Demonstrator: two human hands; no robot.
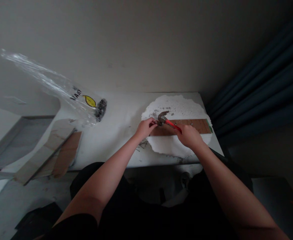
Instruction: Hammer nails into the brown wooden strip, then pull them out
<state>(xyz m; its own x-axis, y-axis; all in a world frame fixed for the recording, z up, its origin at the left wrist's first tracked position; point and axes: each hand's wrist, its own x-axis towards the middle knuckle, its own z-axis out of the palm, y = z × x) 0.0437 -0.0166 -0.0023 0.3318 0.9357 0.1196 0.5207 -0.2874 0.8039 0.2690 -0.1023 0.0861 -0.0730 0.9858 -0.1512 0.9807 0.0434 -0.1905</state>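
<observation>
1. Head view: right hand (188,135) grips a hammer (171,124); left hand (145,128) pinches something indistinct over the board (198,126).
2. Board rests on a white slab (166,146); nails (143,144) lie loose on the desk (113,140), others seemingly set already.

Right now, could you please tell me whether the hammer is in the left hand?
No, the right hand grips the hammer by its red handle.
</observation>
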